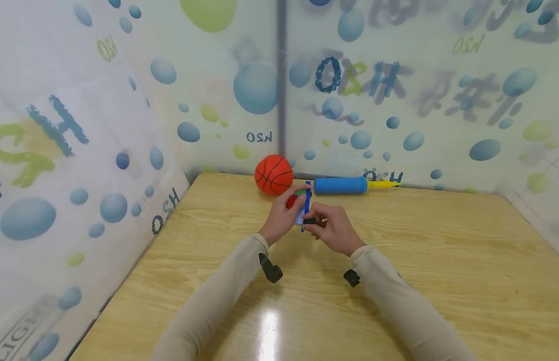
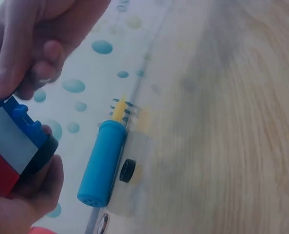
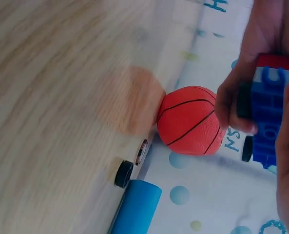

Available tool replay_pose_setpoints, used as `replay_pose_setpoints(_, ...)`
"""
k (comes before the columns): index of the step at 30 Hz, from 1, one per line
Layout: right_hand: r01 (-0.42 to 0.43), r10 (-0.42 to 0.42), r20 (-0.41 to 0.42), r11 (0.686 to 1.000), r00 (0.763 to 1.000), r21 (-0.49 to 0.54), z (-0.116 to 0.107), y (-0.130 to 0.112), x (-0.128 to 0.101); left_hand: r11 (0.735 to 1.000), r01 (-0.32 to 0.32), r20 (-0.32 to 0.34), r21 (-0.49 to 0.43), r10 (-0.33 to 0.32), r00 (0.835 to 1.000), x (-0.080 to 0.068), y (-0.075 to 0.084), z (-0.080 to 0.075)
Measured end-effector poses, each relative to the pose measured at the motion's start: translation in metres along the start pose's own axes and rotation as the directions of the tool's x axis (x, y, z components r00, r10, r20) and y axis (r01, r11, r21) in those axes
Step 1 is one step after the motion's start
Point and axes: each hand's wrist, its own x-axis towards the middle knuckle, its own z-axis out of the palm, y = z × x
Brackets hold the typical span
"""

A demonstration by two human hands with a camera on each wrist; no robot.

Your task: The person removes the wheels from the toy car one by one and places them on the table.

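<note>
While pinched between both hands at the centre of the head view, toy block vehicle [image 1: 304, 208] held just above the wooden table [image 1: 442, 260], its blue, grey, red and green bricks and black wheels partly hidden by fingers. Left hand [image 1: 283, 214] curled round the red and grey end, thumb and fingers clenched on it at the lower left of the left wrist frame, toy block vehicle [image 2: 17, 146] showing a blue studded piece on top. Right hand [image 1: 331, 228] gripping the blue side from the other flank, fingertips pressed on the toy block vehicle [image 3: 268, 109] at the right edge of the right wrist frame. Orange basketball [image 1: 273, 174] just above the hands in frame, resting on the table against the bubble-patterned wall [image 1: 397, 100]. Blue pump [image 1: 340, 185] with a yellow end lying on its side to the right of the ball, along the wall. Small black wheel [image 3: 124, 173] lying loose on the table near the pump's end, at the lower middle of the right wrist frame.
</note>
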Motion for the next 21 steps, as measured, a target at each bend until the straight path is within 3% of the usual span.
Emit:
replay_pose_setpoints(3, -0.022, 0.023, -0.007, 0.999, 1.0, 0.037, -0.005, 0.001, 0.001, 1.0, 0.01, -0.014, -0.003, -0.01, 1.0, 0.001, 0.003, -0.002)
replay_pose_setpoints(9, -0.122, 0.118, 0.038, 0.984, 0.992, 0.133, -0.021, 0.0, -0.001, 1.0, 0.004, 0.031, -0.012, -0.003, 1.0, 0.001, 0.011, -0.003)
replay_pose_setpoints(17, -0.079, 0.08, 0.014, 0.996, 0.997, -0.029, -0.033, 0.001, 0.001, 0.999, 0.024, 0.026, -0.037, -0.023, 0.999, 0.0, 0.012, -0.005)
replay_pose_setpoints(21, -0.073, 0.075, 0.009, 0.991, 0.997, -0.112, -0.042, 0.006, 0.001, 0.994, 0.05, 0.047, -0.101, -0.046, 0.998, -0.001, 0.011, -0.007)
